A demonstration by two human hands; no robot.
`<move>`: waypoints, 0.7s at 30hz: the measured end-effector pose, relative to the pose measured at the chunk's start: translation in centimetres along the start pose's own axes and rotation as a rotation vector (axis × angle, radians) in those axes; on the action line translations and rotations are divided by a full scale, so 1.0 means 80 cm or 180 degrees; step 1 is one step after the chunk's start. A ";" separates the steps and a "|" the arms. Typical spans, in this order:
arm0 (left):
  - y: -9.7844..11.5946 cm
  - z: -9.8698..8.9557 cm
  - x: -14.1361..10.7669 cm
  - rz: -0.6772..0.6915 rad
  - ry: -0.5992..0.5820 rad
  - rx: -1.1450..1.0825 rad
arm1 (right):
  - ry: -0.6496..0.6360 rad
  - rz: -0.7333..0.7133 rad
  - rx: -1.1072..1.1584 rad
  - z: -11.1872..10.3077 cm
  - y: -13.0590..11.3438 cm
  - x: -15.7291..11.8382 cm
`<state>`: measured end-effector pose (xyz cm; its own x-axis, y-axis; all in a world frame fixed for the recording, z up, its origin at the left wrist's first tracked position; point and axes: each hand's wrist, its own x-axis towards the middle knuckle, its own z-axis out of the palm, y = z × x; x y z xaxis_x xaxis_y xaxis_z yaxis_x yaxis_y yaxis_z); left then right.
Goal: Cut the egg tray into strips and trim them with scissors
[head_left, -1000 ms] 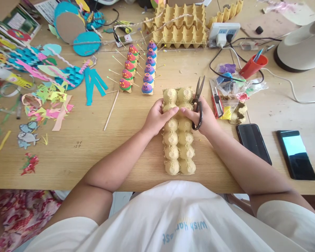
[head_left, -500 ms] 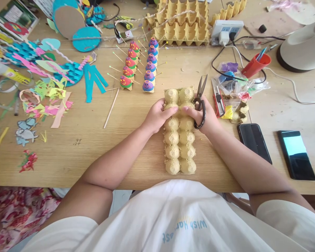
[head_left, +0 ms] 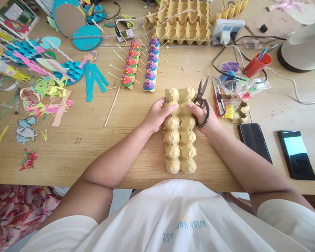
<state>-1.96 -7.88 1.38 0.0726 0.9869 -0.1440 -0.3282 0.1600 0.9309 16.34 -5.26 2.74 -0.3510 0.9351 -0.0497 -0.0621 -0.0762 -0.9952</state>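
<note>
Just past my white, blue-lettered shirt (head_left: pixel 170 213), a yellow, two-row moulded pulp egg-carton piece (head_left: pixel 180 134) lies bumps up, lengthwise on the pale wooden table (head_left: pixel 136 157), its farther part between my hands. My left hand (head_left: pixel 156 115) grips its left edge, thumb on top; my right hand (head_left: pixel 209 119) is closed at its right edge, also holding black-handled metal scissors (head_left: pixel 200 99), blades slightly apart. Beyond stand red-and-green (head_left: pixel 131 62) and purple-and-blue painted carton strips (head_left: pixel 151 64).
</note>
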 end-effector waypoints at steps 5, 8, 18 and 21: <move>0.002 -0.001 -0.001 -0.0066 -0.0150 -0.0109 | -0.0207 0.0001 0.0323 0.001 0.006 -0.001; 0.000 -0.002 -0.001 -0.0054 -0.0151 -0.0097 | -0.0261 0.0099 0.0267 0.000 0.006 0.000; -0.011 -0.008 0.003 0.0670 0.0118 0.0380 | 0.0183 -0.0283 -0.0575 -0.009 -0.013 -0.007; -0.007 -0.007 0.005 0.0843 0.0210 0.0268 | 0.0095 -0.0406 -0.0568 -0.009 -0.010 -0.007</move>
<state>-2.27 -7.59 0.59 -0.0677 0.9937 0.0889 -0.2480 -0.1030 0.9633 17.24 -5.52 3.53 -0.3228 0.9433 0.0778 0.0632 0.1035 -0.9926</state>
